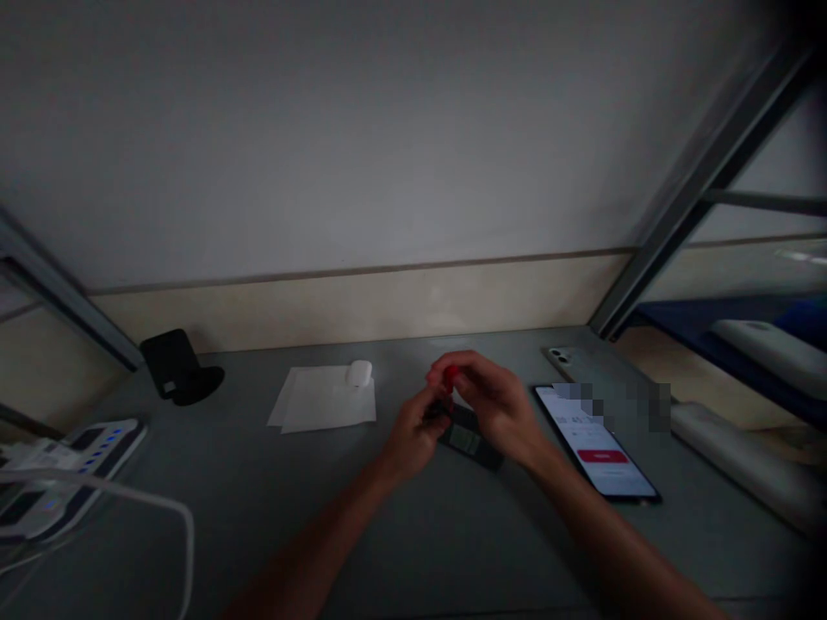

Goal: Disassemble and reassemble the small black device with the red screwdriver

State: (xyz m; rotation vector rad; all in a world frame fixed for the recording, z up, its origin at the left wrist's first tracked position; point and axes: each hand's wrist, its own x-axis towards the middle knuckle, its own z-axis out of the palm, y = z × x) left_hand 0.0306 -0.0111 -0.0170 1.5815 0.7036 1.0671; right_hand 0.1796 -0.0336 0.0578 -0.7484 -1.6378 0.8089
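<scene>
Above the grey tabletop my two hands meet close together, fingers bent inward. My right hand (494, 400) is closed, with a small red piece (450, 376) pinched at its fingertips. My left hand (413, 435) is closed too, around a small dark thing (439, 410) just below the red piece. Blur and dim light hide the exact kind of both pieces, and whether they touch. Under my hands lies a dark device with a small greenish-grey display (470, 443), partly covered by my right hand.
Right of my hands lies a lit phone (598, 443), with another phone (561, 357) behind it. White paper sheets (323, 409) carry a white earbud case (359, 374). A black stand (173, 366), a white power strip (103, 456) and a white cable (142, 493) are at left.
</scene>
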